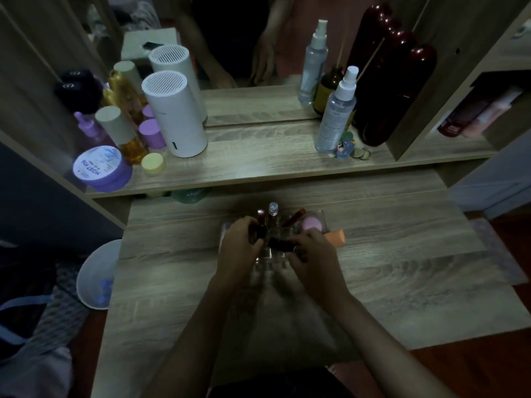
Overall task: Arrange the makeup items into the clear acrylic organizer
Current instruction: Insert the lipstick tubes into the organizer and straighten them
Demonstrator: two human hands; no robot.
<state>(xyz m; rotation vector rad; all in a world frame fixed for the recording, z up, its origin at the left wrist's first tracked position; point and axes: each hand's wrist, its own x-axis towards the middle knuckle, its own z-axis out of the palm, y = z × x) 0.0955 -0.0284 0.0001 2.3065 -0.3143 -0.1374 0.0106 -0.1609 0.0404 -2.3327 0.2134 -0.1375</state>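
1. Clear acrylic organizer (267, 258) sits mid-table (402, 271), partly filled; tubes stand in its rear slots, pink puff (311, 224) at its right rear.
2. Left hand (240, 248) and right hand (311, 254) both grip a dark lipstick (280, 243) lying horizontal over the organizer.
3. Step judged: slotting. Next: tip upright, lower into a free front slot.
4. Orange sponge (334, 237) right of the organizer remains outside.

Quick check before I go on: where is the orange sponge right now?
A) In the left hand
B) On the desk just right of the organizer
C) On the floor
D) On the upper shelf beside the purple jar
B: the orange sponge lies on the desk at the right edge of the clear organizer, just beyond the right hand.
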